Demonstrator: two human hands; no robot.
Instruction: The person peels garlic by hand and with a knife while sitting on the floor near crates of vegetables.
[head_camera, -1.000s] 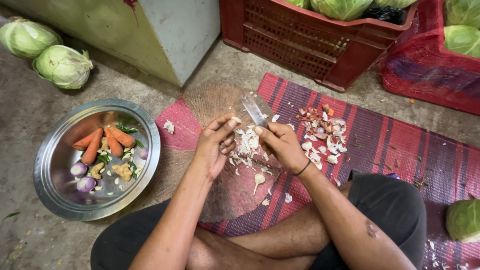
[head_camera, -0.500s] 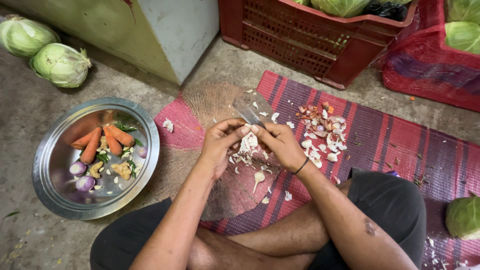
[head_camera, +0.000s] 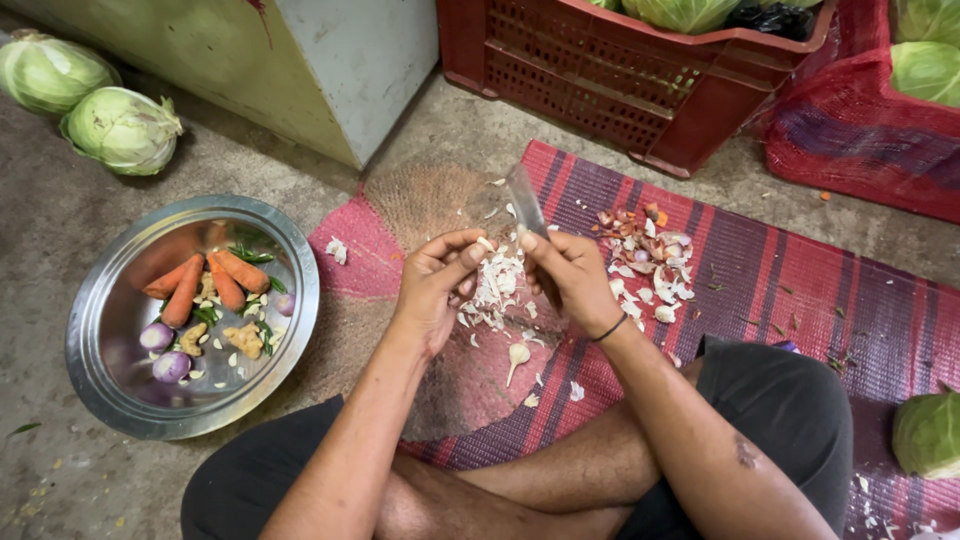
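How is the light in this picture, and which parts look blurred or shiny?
Head view: soft, even daylight with only faint shadows. The knife blade in the right hand is smeared by motion blur, while the left hand looks fairly sharp. The steel bowl shows mild glare along its rim. The picture's corners appear slightly stretched.

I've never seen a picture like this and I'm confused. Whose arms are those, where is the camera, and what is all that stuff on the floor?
The camera sits on a person's head and looks down, so you see their own arms and crossed legs. They sit on a striped red mat on the floor. The right hand holds a small knife. The left hand pinches a garlic clove, I think. Below the hands lies a pile of papery garlic peels. On the person's left is a metal bowl with carrots, small purple onions and ginger. Two cabbages lie farther off, and a red crate stands ahead.
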